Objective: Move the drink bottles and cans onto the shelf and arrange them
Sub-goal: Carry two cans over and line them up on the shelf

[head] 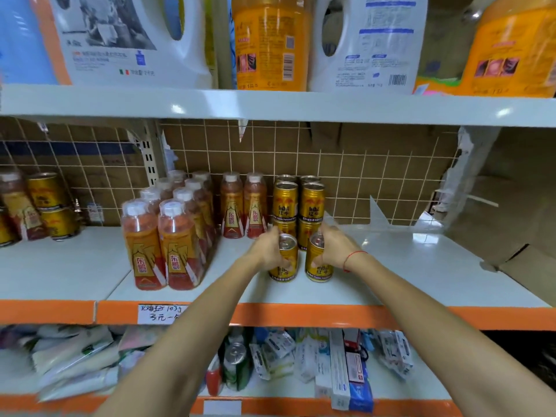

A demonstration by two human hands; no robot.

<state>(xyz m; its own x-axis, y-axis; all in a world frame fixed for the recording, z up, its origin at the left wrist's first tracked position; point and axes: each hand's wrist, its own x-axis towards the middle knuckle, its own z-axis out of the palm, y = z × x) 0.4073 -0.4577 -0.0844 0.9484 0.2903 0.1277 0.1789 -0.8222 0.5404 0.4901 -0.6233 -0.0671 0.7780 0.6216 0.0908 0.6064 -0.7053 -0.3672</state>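
Two small gold metal drink cans are gripped upright on the pale shelf board (391,266): the left can (284,263) by the left hand (267,251), the right can (319,260) by the right hand (337,248), just before the stacked gold cans (298,203).

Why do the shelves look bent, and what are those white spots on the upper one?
Head view: the wide-angle lens bows the shelf edge; the white spots are glare from lights; the packets at lower left are smeared by blur, while the cans in the hands stay fairly sharp.

Two gold cans (301,260) — upright, shelf-front (391,284)
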